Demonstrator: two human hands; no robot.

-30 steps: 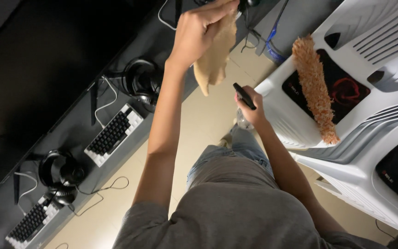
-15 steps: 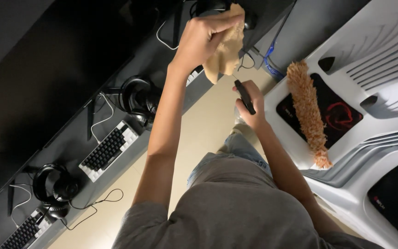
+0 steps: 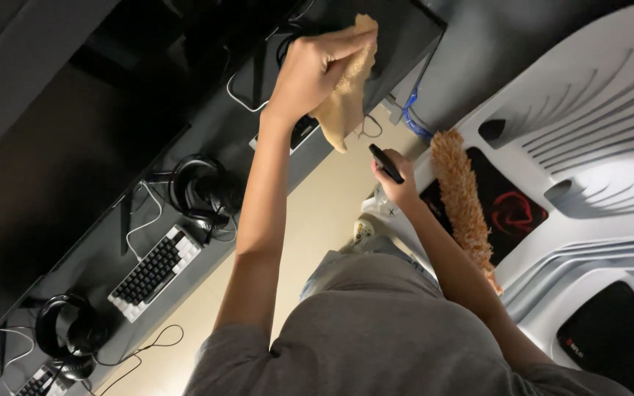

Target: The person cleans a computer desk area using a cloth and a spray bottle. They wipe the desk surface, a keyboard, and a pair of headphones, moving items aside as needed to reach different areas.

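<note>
The view looks down over the person's head and shoulders, so the room appears tilted. The left hand (image 3: 315, 67) is stretched out at about twelve o'clock, fingers curled tight around a bunched tan cloth (image 3: 346, 99). The cloth is pressed against the dark monitor (image 3: 398, 44) at the top of the frame, and its loose end hangs down toward six o'clock; holding it wadded gives the palm a firm pad against the screen.

The right hand (image 3: 394, 180) sits lower, near the centre at about one o'clock from the person's shoulders. It is closed around the black handle (image 3: 385, 163) of a fluffy orange duster (image 3: 464, 202), whose head trails off toward five o'clock beside a black and red mat (image 3: 511, 209) on the white desk (image 3: 596, 132). Held low and to the side, the duster stays out of the way of the cloth.

At nine o'clock a dark desk (image 3: 104, 242) runs diagonally, carrying black headphones (image 3: 203, 194) and a white keyboard with black keys (image 3: 155, 271), with another pair of headphones (image 3: 67, 334) farther down at seven o'clock.
</note>
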